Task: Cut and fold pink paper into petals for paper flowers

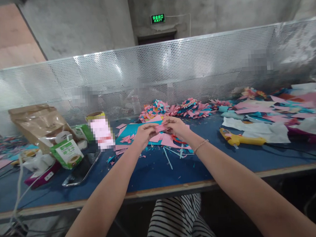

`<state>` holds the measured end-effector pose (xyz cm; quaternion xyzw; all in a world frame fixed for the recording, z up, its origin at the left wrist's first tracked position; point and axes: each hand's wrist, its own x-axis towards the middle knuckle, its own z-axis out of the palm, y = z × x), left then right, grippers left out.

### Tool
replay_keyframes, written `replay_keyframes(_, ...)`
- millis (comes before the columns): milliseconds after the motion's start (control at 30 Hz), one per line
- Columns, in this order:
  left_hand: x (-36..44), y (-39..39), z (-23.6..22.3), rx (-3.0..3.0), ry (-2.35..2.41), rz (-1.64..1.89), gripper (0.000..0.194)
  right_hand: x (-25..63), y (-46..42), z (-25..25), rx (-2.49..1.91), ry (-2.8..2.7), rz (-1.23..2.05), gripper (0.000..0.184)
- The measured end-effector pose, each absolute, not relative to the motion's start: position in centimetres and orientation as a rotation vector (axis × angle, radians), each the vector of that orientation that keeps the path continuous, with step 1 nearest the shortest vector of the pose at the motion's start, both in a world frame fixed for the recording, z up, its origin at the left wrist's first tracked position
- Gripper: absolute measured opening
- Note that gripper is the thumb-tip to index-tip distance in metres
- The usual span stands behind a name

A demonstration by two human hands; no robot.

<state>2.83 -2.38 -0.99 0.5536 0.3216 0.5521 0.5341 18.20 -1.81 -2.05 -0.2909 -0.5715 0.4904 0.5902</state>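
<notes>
A small piece of pink paper [160,128] is stretched between my two hands above the table. My left hand [146,134] pinches its left end, and my right hand [177,127] grips the right end. Beneath them lie a blue sheet [124,133] and scattered pink paper pieces [172,141]. Red-handled scissors [178,140] rest partly hidden under my right hand. Thin pale strips [167,157] and tiny scraps are strewn nearer to me. Just behind my hands sit fringed pink-and-blue paper clusters [190,108].
A yellow glue gun [240,139] with a black cord lies to the right, before heaped paper [274,107]. On the left stand a brown paper bag [42,126], a green-and-white carton [67,153], a phone [82,170] and a tissue pack [41,172]. A perforated metal screen [210,66] runs behind.
</notes>
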Motion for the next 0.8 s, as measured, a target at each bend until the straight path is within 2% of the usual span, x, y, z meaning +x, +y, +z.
replay_keyframes(167,2.7,-2.3,-0.8,1.308,0.740,1.344,0.010,18.2,-2.1,-1.7,-0.648,-1.288,1.189,0.008)
replay_keyframes(267,2.7,-2.4,-0.8,1.331,0.756,1.375,0.005,18.3,-1.8,-1.9,-0.693,-1.339,1.135,0.013)
replay_keyframes(400,2.6,-2.2,-1.1,1.447,0.804,1.385,0.018,18.6,-1.1,-2.5,-0.781,-1.476,0.928,0.019)
replay_keyframes(500,2.6,-2.1,-1.3,1.476,0.815,1.404,0.027,18.8,-0.7,-2.8,-0.794,-1.518,0.894,0.021)
replay_keyframes(800,2.4,-2.0,-1.0,1.441,0.877,1.400,0.024,18.9,-0.7,-2.7,-0.820,-1.553,0.877,0.021)
